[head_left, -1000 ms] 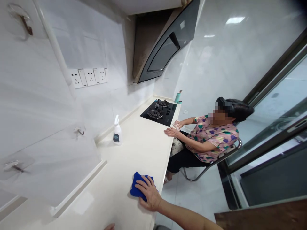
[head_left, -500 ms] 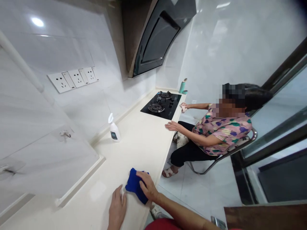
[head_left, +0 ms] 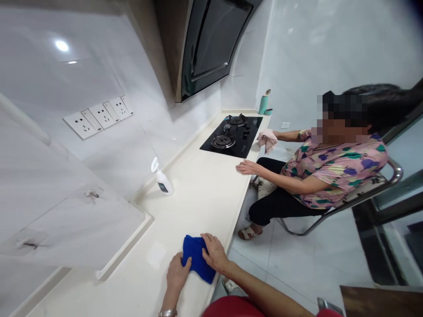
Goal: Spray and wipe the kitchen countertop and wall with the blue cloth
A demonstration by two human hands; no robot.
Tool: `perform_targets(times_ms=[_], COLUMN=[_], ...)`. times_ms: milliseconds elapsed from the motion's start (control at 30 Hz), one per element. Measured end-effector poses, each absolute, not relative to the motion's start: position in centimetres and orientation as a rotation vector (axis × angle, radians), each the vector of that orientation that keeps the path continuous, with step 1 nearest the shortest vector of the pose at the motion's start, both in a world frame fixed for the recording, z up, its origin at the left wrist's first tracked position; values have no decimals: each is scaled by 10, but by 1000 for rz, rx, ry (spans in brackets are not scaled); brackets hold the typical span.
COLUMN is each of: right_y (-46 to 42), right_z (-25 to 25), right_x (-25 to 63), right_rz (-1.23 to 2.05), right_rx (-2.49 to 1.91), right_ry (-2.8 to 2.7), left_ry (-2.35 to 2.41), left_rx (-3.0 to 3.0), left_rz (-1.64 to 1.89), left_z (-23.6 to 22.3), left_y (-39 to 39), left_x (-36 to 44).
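Note:
A crumpled blue cloth [head_left: 197,259] lies on the cream countertop [head_left: 205,207], close to its outer edge. My right hand [head_left: 214,253] presses down on the cloth from the right, fingers curled over it. My left hand [head_left: 178,274] grips the cloth's left side, and a metal wristwatch [head_left: 167,313] shows on that wrist. The two hands are close together, with the cloth between them. Part of the cloth is hidden under my fingers.
A seated person [head_left: 337,171] on a metal-framed chair [head_left: 363,202] rests one hand on the counter and holds a pink cloth [head_left: 267,141] beside the black gas hob [head_left: 231,136]. A white spray bottle [head_left: 162,181], a teal flask [head_left: 263,105] and wall sockets [head_left: 98,116] stand further along.
My left hand has come up from the bottom edge onto the blue cloth, which is bunched narrower. The view has turned, and the seated person now holds the pink cloth more openly.

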State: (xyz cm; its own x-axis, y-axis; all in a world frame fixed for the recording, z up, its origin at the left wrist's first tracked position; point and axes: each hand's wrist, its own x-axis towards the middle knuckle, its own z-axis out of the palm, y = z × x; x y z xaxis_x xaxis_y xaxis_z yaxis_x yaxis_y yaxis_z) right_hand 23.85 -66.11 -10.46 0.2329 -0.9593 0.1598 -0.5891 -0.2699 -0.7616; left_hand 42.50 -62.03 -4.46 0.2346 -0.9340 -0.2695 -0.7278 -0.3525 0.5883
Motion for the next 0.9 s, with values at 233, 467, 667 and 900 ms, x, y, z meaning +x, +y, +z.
perform_targets(times_ms=[233,467,667,900], right_y=[-689,-711,-712,-699], right_z=[-85,-42,-46,-76], right_x=[250,290,293,263], right_rz=[-828,-963,-881,-879], right_rx=[-1572,-1209,-863,-854], right_ry=[1246,969,984,1188], left_ry=[-1387,-1254,-1438,-2018], left_rx=[1850,1739,1743,1676], left_rz=[-918,-732,-503,-835], left_z=[-22,52,63,-8], left_y=[-610,-632,-627,-584], left_x=[419,448,445,428])
